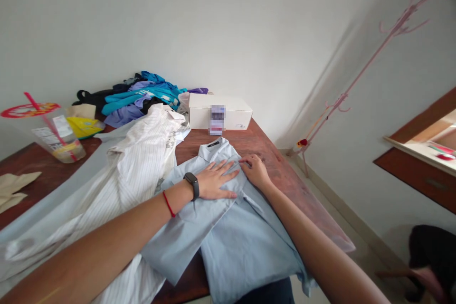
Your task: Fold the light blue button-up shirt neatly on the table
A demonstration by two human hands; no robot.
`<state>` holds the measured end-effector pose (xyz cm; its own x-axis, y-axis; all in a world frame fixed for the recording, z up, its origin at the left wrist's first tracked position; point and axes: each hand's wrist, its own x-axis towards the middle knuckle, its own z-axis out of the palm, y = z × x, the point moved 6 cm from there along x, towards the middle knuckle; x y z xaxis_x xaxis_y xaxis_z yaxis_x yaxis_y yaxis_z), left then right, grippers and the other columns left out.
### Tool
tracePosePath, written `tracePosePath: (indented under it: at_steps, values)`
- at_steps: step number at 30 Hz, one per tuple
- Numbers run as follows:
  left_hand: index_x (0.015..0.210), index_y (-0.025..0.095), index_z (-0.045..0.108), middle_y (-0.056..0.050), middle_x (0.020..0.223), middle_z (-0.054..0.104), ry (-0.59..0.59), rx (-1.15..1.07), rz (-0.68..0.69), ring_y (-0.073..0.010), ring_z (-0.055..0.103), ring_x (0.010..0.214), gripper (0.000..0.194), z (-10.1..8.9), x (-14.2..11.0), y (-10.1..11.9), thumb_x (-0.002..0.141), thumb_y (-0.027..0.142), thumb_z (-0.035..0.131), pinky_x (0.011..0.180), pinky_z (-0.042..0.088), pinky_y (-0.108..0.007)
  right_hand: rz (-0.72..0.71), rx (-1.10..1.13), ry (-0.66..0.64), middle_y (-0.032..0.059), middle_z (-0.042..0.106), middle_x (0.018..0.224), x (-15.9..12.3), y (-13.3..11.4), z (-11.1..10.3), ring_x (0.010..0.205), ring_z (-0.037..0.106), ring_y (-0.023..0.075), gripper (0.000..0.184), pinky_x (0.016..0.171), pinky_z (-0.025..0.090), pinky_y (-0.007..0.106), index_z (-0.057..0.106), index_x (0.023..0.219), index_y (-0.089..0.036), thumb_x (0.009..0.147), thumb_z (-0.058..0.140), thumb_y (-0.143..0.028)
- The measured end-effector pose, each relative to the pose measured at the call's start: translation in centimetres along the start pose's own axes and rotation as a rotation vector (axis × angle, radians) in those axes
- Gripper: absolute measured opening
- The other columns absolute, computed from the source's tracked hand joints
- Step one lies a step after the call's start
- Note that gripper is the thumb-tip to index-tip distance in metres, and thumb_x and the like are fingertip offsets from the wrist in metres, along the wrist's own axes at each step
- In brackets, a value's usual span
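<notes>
A light blue collared shirt (245, 247) lies on the brown wooden table in front of me, its collar toward the wall and a dark label inside the neck. My left hand (217, 180) rests flat on the upper part of the shirt, fingers spread. At the shirt's right shoulder edge, the bent fingers of my right hand (255, 170) are closed on the cloth; the thumb is largely hidden. One sleeve is laid diagonally across the shirt's body toward the lower left, and the bottom hangs over the near table edge.
Left of the shirt lies a white striped garment (142, 152). Behind are a heap of blue, purple and black clothes (149, 92) and a white box (235, 109). A plastic cup with straw (64, 140) stands far left. A pink coat stand (370, 59) leans in view at right.
</notes>
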<state>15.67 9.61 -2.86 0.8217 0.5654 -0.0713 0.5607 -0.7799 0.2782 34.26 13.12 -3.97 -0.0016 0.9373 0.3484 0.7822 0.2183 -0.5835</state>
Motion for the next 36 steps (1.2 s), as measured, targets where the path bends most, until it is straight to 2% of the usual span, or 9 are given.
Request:
tracePosePath:
  at_steps: [3, 6, 13, 18, 23, 27, 31, 36]
  values:
    - [0.163, 0.028, 0.026, -0.011, 0.171, 0.005, 0.020, -0.024, 0.006, -0.0411, 0.005, 0.156, 0.100, -0.2, 0.2, 0.0, 0.084, 0.085, 0.048, 0.123, 0.007, -0.062, 0.001, 0.035, -0.027, 0.0076, 0.071, 0.106, 0.0, -0.2, -0.3, 0.102, 0.064, 0.0229, 0.022, 0.096, 0.046, 0.033, 0.079, 0.099, -0.021, 0.087, 0.061, -0.025]
    - [0.162, 0.030, 0.028, -0.011, 0.171, 0.006, 0.034, -0.023, 0.021, -0.0427, 0.005, 0.155, 0.101, -0.1, 0.2, 0.1, 0.081, 0.085, 0.053, 0.122, 0.007, -0.065, 0.002, 0.048, -0.028, 0.0084, 0.072, 0.109, -0.2, -0.4, -0.5, 0.107, 0.064, 0.0236, 0.022, 0.100, 0.045, 0.034, 0.079, 0.100, -0.021, 0.086, 0.062, -0.024]
    - [0.159, 0.040, 0.031, -0.005, 0.171, 0.007, 0.092, 0.063, 0.033, -0.0392, 0.006, 0.156, 0.072, -0.1, -0.1, 0.5, 0.096, 0.074, 0.040, 0.122, 0.006, -0.064, -0.034, 0.101, -0.002, 0.0092, 0.072, 0.108, -0.1, -0.2, -0.5, 0.108, 0.064, 0.0245, 0.023, 0.100, 0.045, 0.034, 0.080, 0.099, -0.018, 0.086, 0.063, -0.027]
    - [0.160, 0.039, 0.031, -0.008, 0.171, 0.006, 0.082, 0.094, 0.029, -0.0403, 0.008, 0.156, 0.072, -0.2, -0.3, 0.8, 0.097, 0.074, 0.040, 0.122, 0.008, -0.065, -0.035, 0.121, 0.011, 0.0095, 0.072, 0.106, -0.1, -0.2, -0.5, 0.107, 0.064, 0.0245, 0.025, 0.097, 0.046, 0.032, 0.079, 0.099, -0.015, 0.086, 0.062, -0.027]
    - [0.160, 0.040, 0.030, -0.009, 0.171, 0.006, 0.067, 0.112, 0.025, -0.0400, 0.007, 0.156, 0.072, -0.2, -0.3, 0.9, 0.097, 0.074, 0.039, 0.121, 0.009, -0.066, 0.004, 0.129, 0.009, 0.0083, 0.074, 0.105, -0.1, -0.3, -0.8, 0.100, 0.065, 0.0221, 0.023, 0.092, 0.048, 0.030, 0.079, 0.098, -0.017, 0.087, 0.061, -0.025]
    - [0.160, 0.039, 0.031, -0.008, 0.172, 0.007, 0.059, 0.114, 0.019, -0.0392, 0.006, 0.156, 0.072, -0.2, -0.1, 1.0, 0.097, 0.073, 0.041, 0.122, 0.008, -0.065, 0.033, 0.039, 0.030, 0.0103, 0.073, 0.105, -0.4, -0.4, -1.6, 0.098, 0.065, 0.0216, 0.022, 0.090, 0.046, 0.029, 0.078, 0.099, -0.016, 0.088, 0.059, -0.023]
    - [0.160, 0.040, 0.029, -0.007, 0.172, 0.007, 0.041, 0.109, 0.011, -0.0384, 0.006, 0.156, 0.072, -0.2, -0.1, 0.9, 0.097, 0.073, 0.040, 0.122, 0.007, -0.065, 0.117, -0.076, -0.012, 0.0098, 0.074, 0.104, -1.0, -0.3, -2.3, 0.097, 0.066, 0.0229, 0.022, 0.082, 0.045, 0.029, 0.075, 0.100, -0.019, 0.089, 0.062, -0.032]
    - [0.160, 0.040, 0.029, -0.007, 0.172, 0.007, 0.016, 0.105, 0.000, -0.0381, 0.006, 0.156, 0.074, -0.3, 0.2, 0.9, 0.096, 0.074, 0.040, 0.122, 0.006, -0.066, 0.216, -0.130, -0.069, 0.0104, 0.076, 0.095, -1.3, 0.1, -2.6, 0.091, 0.069, 0.0264, 0.030, 0.070, 0.041, 0.029, 0.072, 0.097, -0.019, 0.087, 0.065, -0.047]
